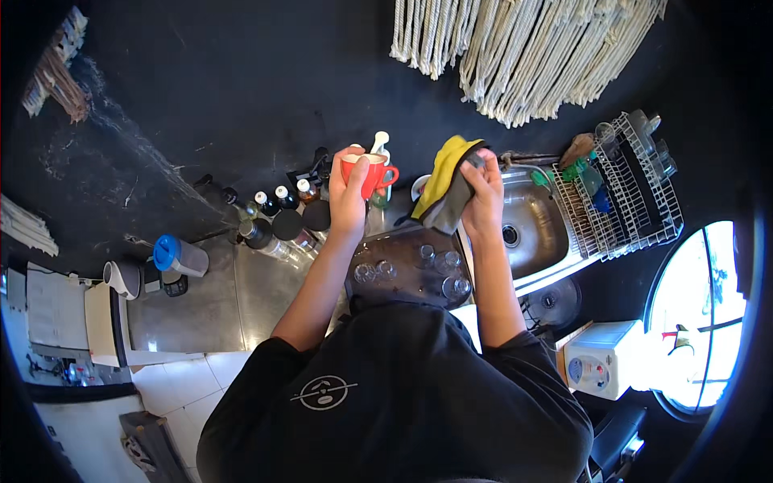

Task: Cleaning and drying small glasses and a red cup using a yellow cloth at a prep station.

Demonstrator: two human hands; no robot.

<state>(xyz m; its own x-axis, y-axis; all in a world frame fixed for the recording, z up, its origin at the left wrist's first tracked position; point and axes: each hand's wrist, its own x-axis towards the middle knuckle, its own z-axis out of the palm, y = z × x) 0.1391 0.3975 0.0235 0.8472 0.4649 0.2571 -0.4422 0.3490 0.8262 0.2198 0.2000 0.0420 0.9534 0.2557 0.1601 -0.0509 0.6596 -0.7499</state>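
A small red cup (366,176) with a pale inside is gripped in my left hand (347,202), its handle pointing right. My right hand (485,196) holds a yellow and grey cloth (445,184) that hangs down between the thumb and fingers. Cup and cloth are apart, both raised over the counter's back part. Below them lies a brown tray (404,247) with several upturned clear glasses (448,261) on it.
A steel sink (534,226) is at the right, beside a white wire dish rack (640,199) holding glassware. Several bottles (284,199) line the counter's back left. Further left are a blue-lidded pitcher (181,256) and a small scale (175,284). Rope fringe (531,60) hangs on the dark wall.
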